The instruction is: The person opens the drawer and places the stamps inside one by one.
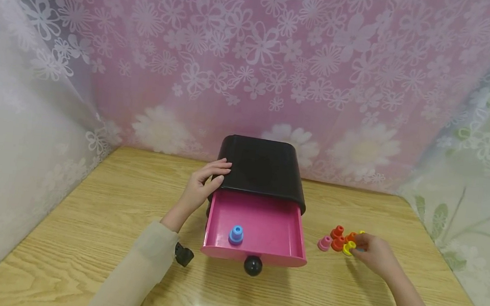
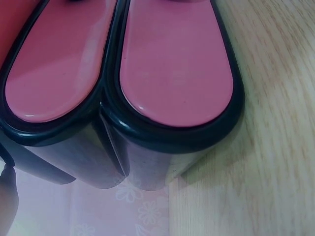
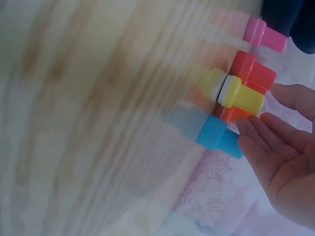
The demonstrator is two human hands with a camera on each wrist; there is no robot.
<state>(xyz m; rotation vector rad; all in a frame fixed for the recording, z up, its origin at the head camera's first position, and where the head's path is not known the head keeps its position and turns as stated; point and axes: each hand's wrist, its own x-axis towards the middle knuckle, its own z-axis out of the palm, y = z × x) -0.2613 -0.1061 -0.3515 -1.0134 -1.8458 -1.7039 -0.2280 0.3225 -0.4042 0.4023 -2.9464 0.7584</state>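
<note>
My left hand [image 1: 202,181] rests on the upper left edge of a black cabinet [image 1: 263,167], fingers lying on its top. The cabinet's pink drawer [image 1: 264,231] is pulled out, and a blue stacking peg [image 1: 236,235] stands in its front left part. To the right of the drawer, my right hand [image 1: 377,257] reaches into a group of pegs. In the right wrist view its thumb and fingers are spread around a yellow peg [image 3: 248,100], not plainly gripping it. A light blue peg [image 3: 220,136] stands by the fingertips. Red pegs [image 1: 338,243] and a pink peg [image 1: 325,243] stand nearby.
A round black knob [image 1: 253,265] juts from the drawer front. Lower pink drawer fronts [image 2: 177,64] in black frames appear shut in the left wrist view. A floral curtain [image 1: 258,65] hangs behind the wooden table [image 1: 101,218].
</note>
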